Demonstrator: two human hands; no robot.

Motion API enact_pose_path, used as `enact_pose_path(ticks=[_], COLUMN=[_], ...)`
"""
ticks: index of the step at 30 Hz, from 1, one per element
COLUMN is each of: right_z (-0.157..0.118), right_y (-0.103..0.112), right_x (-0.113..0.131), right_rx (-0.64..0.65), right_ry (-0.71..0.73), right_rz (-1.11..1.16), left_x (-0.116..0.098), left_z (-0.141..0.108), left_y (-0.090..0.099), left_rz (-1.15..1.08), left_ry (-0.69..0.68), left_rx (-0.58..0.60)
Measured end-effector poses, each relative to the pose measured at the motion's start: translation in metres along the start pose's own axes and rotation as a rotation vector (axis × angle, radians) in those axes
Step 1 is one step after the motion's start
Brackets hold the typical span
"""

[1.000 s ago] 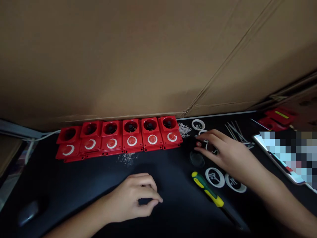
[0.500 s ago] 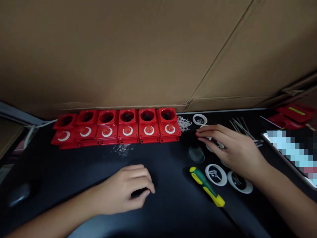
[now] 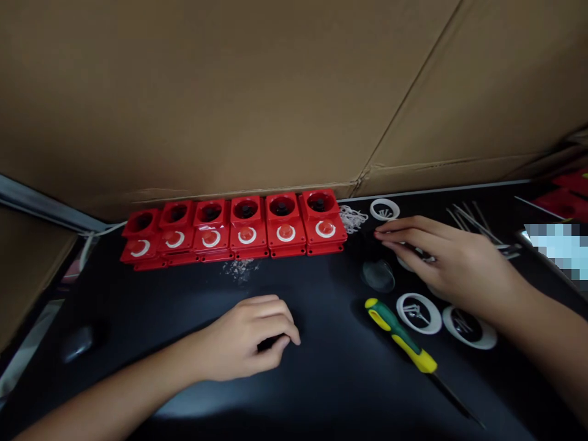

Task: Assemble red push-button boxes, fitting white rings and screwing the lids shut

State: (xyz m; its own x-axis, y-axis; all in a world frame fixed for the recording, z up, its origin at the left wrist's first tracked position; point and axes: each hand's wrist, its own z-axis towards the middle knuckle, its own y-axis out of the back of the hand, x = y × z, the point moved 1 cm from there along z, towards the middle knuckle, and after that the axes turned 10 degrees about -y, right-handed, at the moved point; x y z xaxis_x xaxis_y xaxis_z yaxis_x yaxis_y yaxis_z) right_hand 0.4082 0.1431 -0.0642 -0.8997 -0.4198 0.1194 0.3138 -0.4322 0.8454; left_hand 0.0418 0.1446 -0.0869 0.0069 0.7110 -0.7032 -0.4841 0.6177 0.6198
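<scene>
My left hand (image 3: 257,337) is loosely closed above the black table (image 3: 321,398), thumb close to the curled fingers; I see nothing in it. My right hand (image 3: 452,260) has its fingertips drawn together at a small red bit (image 3: 377,234), mostly hidden, and I can't tell if I'm gripping it. Under that hand, a white ring (image 3: 404,264) is partly covered. Just beside lies a clear disc (image 3: 378,275). Nearer me are 2 more rings with screws inside and a green and yellow screwdriver (image 3: 401,335). Beyond my fingers, another ring (image 3: 384,209) holds screws, next to tangled white string (image 3: 353,219). Along the cardboard (image 3: 275,92) stand 6 red boxes (image 3: 287,233), their round openings dark inside. At the right, a pixelated screen (image 3: 563,251) and some red thing (image 3: 567,196) are cut off.
</scene>
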Motion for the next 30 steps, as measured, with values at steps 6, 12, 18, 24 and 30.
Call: enact_pose_path(ticks=[6, 12, 18, 24, 30], right_z=[0.0, 0.002, -0.001, -0.001, -0.002], right_y=[-0.003, -0.004, -0.001, 0.001, 0.003], right_x=[0.0, 0.003, -0.001, -0.007, -0.006], right_rx=[0.0, 0.006, 0.005, 0.039, 0.02], right_ry=[-0.001, 0.091, 0.078, -0.012, -0.064], right_rz=[-0.015, -0.101, -0.127, -0.108, -0.067], left_x=[0.0, -0.001, -0.001, -0.004, -0.004], left_z=[0.001, 0.004, 0.005, 0.007, 0.007], left_y=[0.0, 0.002, 0.003, 0.005, 0.004], left_rz=[0.0, 0.012, 0.041, 0.045, 0.054], left_ry=[0.006, 0.009, 0.008, 0.005, 0.0], left_rx=[0.005, 0.014, 0.022, 0.012, 0.015])
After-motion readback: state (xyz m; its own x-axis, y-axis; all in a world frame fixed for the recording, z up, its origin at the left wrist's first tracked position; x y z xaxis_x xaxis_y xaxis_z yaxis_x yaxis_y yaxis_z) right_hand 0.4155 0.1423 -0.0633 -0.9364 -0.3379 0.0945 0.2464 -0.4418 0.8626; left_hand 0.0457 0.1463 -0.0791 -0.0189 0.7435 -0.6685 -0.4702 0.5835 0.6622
